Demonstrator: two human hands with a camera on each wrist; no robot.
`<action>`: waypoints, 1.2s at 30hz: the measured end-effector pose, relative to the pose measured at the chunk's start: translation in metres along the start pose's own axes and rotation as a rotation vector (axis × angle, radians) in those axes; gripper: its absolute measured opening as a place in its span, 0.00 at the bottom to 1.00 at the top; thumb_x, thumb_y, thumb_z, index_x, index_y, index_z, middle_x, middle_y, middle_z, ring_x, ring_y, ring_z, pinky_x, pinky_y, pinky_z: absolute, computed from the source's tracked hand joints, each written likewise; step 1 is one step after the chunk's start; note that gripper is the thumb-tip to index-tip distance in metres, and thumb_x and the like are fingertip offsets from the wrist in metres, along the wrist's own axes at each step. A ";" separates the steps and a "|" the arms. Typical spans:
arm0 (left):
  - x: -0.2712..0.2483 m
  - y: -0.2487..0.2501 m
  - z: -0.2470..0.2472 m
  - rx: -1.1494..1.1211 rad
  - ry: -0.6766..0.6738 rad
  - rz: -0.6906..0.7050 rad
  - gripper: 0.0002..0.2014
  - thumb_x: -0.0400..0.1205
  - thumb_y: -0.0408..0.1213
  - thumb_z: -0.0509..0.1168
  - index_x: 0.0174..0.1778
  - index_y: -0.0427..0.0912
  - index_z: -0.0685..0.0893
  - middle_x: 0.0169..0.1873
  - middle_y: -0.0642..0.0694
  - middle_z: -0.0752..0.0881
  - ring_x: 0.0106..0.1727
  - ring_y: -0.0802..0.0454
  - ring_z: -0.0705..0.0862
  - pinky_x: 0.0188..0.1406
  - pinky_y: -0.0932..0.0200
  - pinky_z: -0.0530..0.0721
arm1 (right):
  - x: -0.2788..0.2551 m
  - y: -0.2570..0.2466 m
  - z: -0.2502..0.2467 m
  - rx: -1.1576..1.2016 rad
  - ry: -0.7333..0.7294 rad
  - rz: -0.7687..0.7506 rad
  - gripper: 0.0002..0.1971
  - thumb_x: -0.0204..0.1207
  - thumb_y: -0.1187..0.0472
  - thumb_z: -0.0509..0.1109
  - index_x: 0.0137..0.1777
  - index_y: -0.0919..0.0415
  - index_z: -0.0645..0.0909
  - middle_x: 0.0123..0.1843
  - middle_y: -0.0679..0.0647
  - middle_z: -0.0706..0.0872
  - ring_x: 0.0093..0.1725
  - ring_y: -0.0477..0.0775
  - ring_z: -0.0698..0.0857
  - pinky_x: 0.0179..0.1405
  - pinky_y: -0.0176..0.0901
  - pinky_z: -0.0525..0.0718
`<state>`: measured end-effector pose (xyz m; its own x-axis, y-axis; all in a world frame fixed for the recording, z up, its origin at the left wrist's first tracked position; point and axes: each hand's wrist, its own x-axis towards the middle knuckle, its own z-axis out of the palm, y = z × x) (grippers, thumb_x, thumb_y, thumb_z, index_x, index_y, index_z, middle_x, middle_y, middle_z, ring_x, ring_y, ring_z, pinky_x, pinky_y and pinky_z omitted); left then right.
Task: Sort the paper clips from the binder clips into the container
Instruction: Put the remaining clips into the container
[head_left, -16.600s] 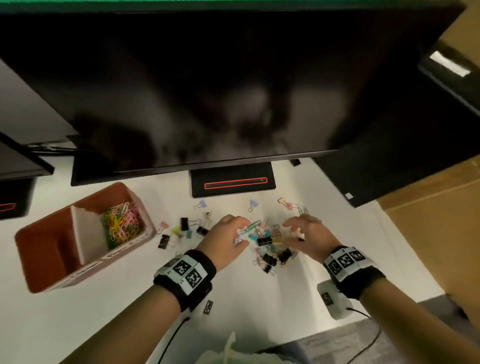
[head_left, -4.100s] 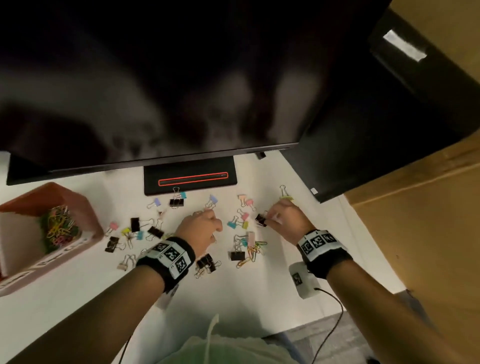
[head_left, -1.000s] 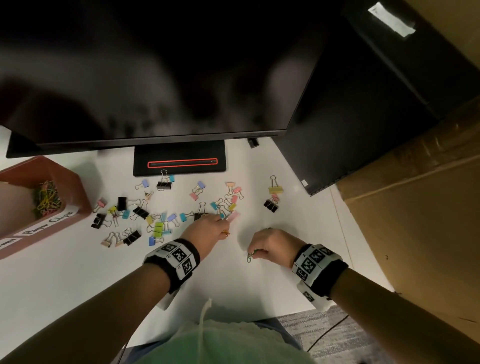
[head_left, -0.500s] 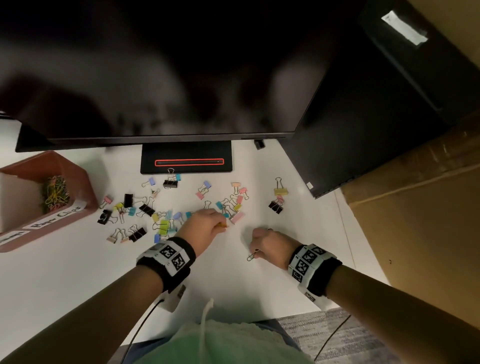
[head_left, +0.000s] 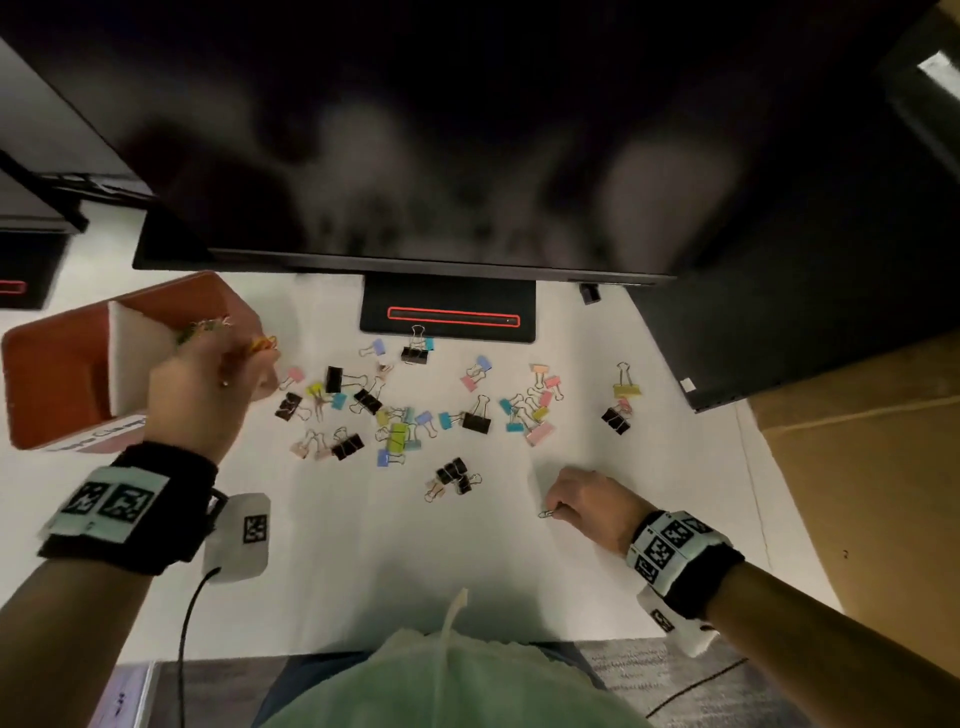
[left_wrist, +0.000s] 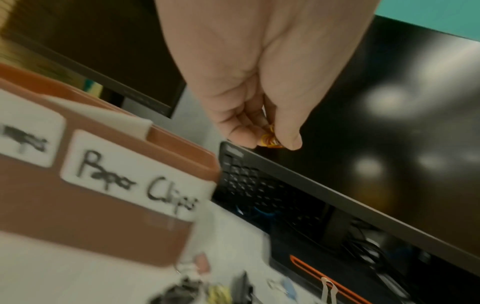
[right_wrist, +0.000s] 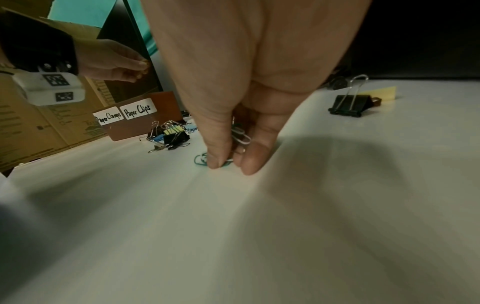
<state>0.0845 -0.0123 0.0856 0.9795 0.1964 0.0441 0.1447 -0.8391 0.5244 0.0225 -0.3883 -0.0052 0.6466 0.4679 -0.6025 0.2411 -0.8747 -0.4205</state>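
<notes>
My left hand (head_left: 208, 374) hovers beside the right end of the brown two-part container (head_left: 52, 364), pinching orange and yellow paper clips (left_wrist: 271, 139) between thumb and fingers. Its compartment labelled "Paper Clips" (left_wrist: 135, 181) holds a pile of coloured paper clips (head_left: 205, 327). My right hand (head_left: 582, 499) rests low on the white table, fingers curled round white paper clips (right_wrist: 240, 133), with a green paper clip (right_wrist: 201, 160) under its fingertips. Several binder clips (head_left: 405, 415), black and pastel, lie scattered across the table's middle.
A large dark monitor (head_left: 415, 130) overhangs the table, its stand base (head_left: 447, 312) just behind the clips. A second dark screen (head_left: 805, 286) stands at the right, with cardboard boxes (head_left: 883, 467) beyond the table edge. A black binder clip (right_wrist: 349, 102) lies right of my right hand.
My left hand left the clip pile and swung left to the container with paper clips in its pinch. The right hand stayed put on the table, still on its paper clips.
</notes>
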 end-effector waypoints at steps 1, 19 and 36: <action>0.002 -0.011 -0.008 0.007 0.016 -0.021 0.11 0.79 0.38 0.67 0.51 0.34 0.83 0.39 0.39 0.86 0.39 0.42 0.83 0.43 0.56 0.77 | 0.004 -0.004 -0.001 0.001 0.009 -0.003 0.11 0.81 0.60 0.63 0.57 0.62 0.82 0.58 0.58 0.81 0.56 0.57 0.82 0.59 0.41 0.78; 0.058 -0.110 -0.052 0.102 -0.223 0.013 0.10 0.76 0.37 0.70 0.50 0.36 0.86 0.46 0.38 0.87 0.45 0.45 0.83 0.54 0.50 0.81 | 0.198 -0.305 -0.123 0.120 0.380 -0.240 0.10 0.77 0.62 0.68 0.57 0.62 0.82 0.55 0.58 0.84 0.53 0.55 0.82 0.54 0.44 0.79; -0.019 -0.083 0.036 0.080 -0.663 0.330 0.21 0.82 0.47 0.58 0.70 0.42 0.74 0.72 0.45 0.72 0.71 0.46 0.70 0.70 0.51 0.71 | 0.131 -0.161 -0.025 -0.084 0.175 0.056 0.20 0.77 0.50 0.66 0.69 0.41 0.74 0.83 0.50 0.57 0.83 0.57 0.49 0.80 0.64 0.59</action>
<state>0.0593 0.0357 0.0104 0.8490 -0.3985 -0.3470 -0.1871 -0.8409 0.5078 0.0867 -0.1897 0.0009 0.7751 0.3952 -0.4930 0.2560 -0.9097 -0.3269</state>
